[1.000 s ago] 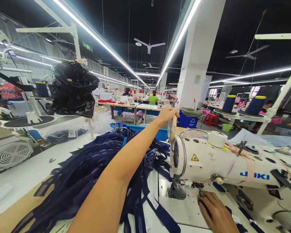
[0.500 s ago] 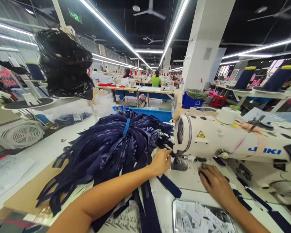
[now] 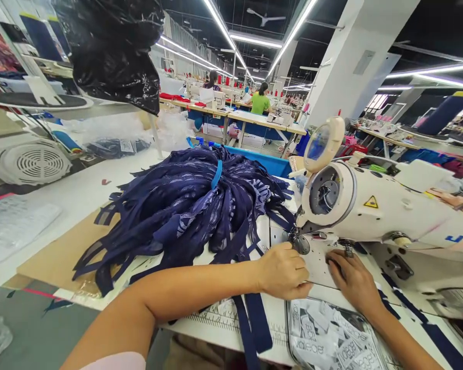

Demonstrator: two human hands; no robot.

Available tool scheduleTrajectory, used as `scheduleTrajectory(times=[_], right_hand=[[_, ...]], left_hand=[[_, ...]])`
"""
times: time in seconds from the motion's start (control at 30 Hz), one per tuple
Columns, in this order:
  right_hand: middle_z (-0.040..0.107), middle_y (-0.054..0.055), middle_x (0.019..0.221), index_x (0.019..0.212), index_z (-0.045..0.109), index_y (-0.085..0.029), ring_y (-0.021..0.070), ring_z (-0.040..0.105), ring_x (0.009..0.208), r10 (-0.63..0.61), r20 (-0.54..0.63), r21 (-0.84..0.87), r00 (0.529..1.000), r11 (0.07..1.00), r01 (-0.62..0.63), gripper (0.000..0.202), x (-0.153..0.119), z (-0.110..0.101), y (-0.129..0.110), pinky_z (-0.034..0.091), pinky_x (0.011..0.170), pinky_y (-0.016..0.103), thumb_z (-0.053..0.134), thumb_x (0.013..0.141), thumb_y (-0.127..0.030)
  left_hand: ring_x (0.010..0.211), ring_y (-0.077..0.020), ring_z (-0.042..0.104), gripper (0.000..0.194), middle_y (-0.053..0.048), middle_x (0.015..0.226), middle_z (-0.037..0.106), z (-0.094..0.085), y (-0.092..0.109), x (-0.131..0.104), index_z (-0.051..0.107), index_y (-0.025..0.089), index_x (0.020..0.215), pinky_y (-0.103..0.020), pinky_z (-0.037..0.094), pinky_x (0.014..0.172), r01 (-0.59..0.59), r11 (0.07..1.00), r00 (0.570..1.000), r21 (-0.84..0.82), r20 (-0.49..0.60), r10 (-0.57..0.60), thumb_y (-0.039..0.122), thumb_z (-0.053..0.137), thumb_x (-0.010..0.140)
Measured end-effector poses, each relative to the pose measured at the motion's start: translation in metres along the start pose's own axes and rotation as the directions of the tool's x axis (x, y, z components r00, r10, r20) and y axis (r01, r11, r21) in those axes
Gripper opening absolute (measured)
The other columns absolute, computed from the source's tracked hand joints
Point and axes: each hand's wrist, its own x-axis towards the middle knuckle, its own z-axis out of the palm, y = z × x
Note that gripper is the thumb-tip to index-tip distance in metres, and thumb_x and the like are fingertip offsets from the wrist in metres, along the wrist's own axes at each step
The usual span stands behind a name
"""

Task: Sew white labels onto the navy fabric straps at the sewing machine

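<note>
My left hand (image 3: pixel 283 271) is closed, its fingers curled down just in front of the needle area of a white sewing machine (image 3: pixel 364 198). Whatever it may be pinching is hidden. On the machine bed below the tension knob rests my right hand (image 3: pixel 351 280), fingers bent and tips together; I cannot make out anything in them. A big bundle of navy fabric strips (image 3: pixel 185 200), tied with a blue band (image 3: pixel 216 174), lies left of the machine. Two strip ends (image 3: pixel 259 321) hang over the table's front edge. A clear tray (image 3: pixel 291 339) of white printed labels (image 3: pixel 320 329) sits below my hands.
Brown cardboard (image 3: pixel 57 257) lies under the bundle's left side. Behind it is a blue bin (image 3: pixel 273 163). A black plastic bag (image 3: pixel 116 56) hangs at the upper left. More navy strips (image 3: pixel 440 339) lie at the right. Other people work at tables farther back.
My left hand has come away from beside the needle, toward me. My right hand stays near the same spot on the bed. The view has shifted, and the machine's round end cover now appears swung open.
</note>
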Motion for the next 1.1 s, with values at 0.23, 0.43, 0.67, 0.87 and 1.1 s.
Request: scheduleTrajectory(times=[0.23, 0.43, 0.67, 0.87, 1.1], right_hand=[[0.062, 0.012, 0.087, 0.092, 0.063, -0.015, 0.0260, 0.055, 0.080, 0.135, 0.086, 0.079, 0.987, 0.987, -0.142, 0.035, -0.004, 0.002, 0.009, 0.045, 0.073, 0.041, 0.039, 0.081, -0.039], [0.066, 0.007, 0.082, 0.075, 0.065, -0.021, 0.0254, 0.058, 0.083, 0.494, 0.240, 0.356, 0.836, 0.756, -0.549, 0.034, 0.019, -0.013, 0.004, 0.045, 0.075, 0.038, 0.048, 0.070, -0.050], [0.064, 0.004, 0.082, 0.093, 0.062, -0.022, 0.0095, 0.048, 0.047, 0.251, 0.709, 0.668, 0.659, 0.059, -0.741, 0.038, 0.046, -0.047, -0.081, 0.040, 0.054, 0.029, 0.058, 0.069, -0.051], [0.044, -0.006, 0.048, 0.063, 0.059, -0.018, 0.0059, 0.038, 0.041, 0.336, 0.647, 0.747, 0.684, -0.102, -0.657, 0.032, 0.051, -0.054, -0.077, 0.032, 0.050, 0.025, 0.069, 0.059, -0.048], [0.056, 0.001, 0.059, 0.058, 0.058, -0.020, 0.0166, 0.052, 0.062, 0.473, 0.429, 0.710, 0.770, 0.350, -0.611, 0.035, 0.027, -0.059, -0.029, 0.040, 0.067, 0.032, 0.061, 0.058, -0.054]], left_hand=[[0.045, -0.0103, 0.047, 0.030, 0.001, 0.045, 0.051, -0.005, 0.024, -0.015, 0.045, 0.018, 0.048, -0.029, 0.029, 0.051, -0.071, 0.979, 0.997, -0.192, -0.015, 0.069, 0.036, 0.053, 0.072], [0.043, -0.0089, 0.046, 0.032, 0.003, 0.044, 0.052, -0.014, 0.045, -0.019, 0.044, 0.018, 0.049, -0.027, 0.029, 0.049, -0.069, 0.951, 0.994, -0.302, 0.058, 0.090, 0.038, 0.059, 0.069], [0.046, -0.0126, 0.050, 0.036, -0.001, 0.046, 0.054, -0.015, 0.041, -0.017, 0.052, 0.016, 0.057, -0.028, 0.030, 0.051, 0.052, 0.981, 0.978, -0.186, 0.209, -0.013, 0.048, 0.056, 0.071], [0.056, -0.0129, 0.055, 0.030, -0.001, 0.062, 0.061, -0.040, 0.035, -0.019, 0.060, 0.013, 0.096, -0.026, 0.035, 0.060, 0.314, 0.887, 0.935, -0.340, 0.271, -0.227, 0.034, 0.052, 0.077], [0.066, -0.0126, 0.052, 0.026, 0.000, 0.068, 0.059, -0.091, -0.003, -0.016, 0.064, 0.017, 0.090, -0.027, 0.040, 0.071, 0.629, 0.616, 0.645, -0.474, -0.123, -0.754, 0.030, 0.047, 0.077]])
